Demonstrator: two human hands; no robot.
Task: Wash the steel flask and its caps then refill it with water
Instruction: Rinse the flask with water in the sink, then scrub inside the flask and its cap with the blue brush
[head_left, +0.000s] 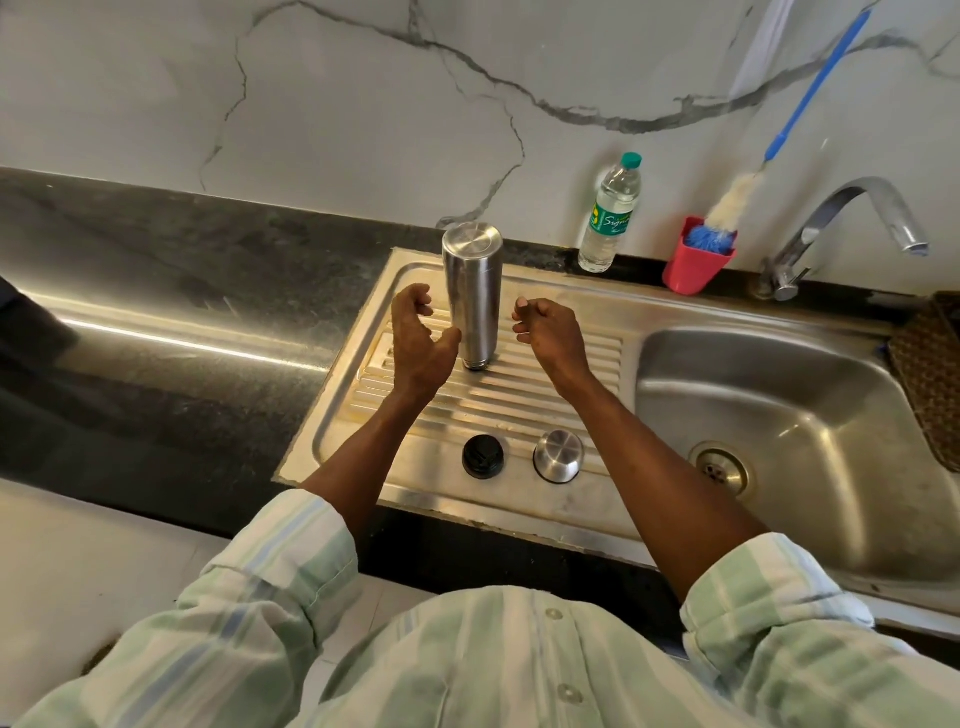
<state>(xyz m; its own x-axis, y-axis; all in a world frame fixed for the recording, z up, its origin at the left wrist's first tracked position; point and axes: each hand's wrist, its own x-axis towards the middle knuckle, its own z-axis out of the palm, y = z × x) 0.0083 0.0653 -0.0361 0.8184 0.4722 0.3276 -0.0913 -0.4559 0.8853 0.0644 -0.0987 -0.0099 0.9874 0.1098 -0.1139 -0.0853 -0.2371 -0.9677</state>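
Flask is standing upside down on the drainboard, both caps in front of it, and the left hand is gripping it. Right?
Not quite. In the head view the left hand is beside the flask, fingers curled but holding nothing. The rest stands: it is inverted on the drainboard, black cap and steel cap in front.

The person wears a loose button-front shirt (493, 665) in pale green, cream and light blue stripes crossing as wide checks. Two small pale buttons (554, 614) sit on the front placket. Both sleeves (291, 566) are rolled up to near the elbows, leaving the forearms bare.
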